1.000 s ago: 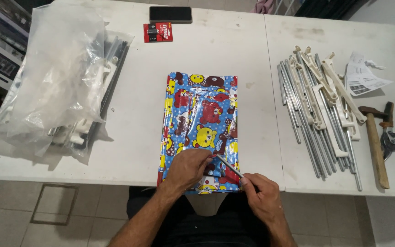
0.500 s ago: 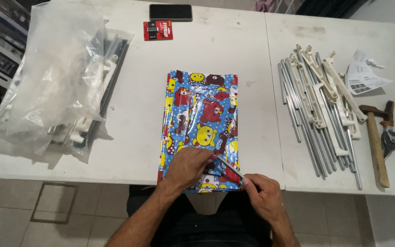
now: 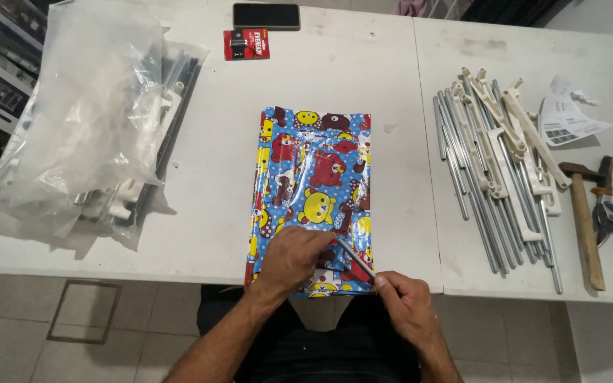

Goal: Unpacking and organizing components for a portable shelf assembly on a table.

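Little moved: both hands remain at the packet's near end.
Left hand presses cartoon-print packet; right hand pinches a thin metal rod.

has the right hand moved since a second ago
No. The right hand stays at the near edge of the colourful cartoon bag, pinching the thin metal rod, in the same spot against the table edge.
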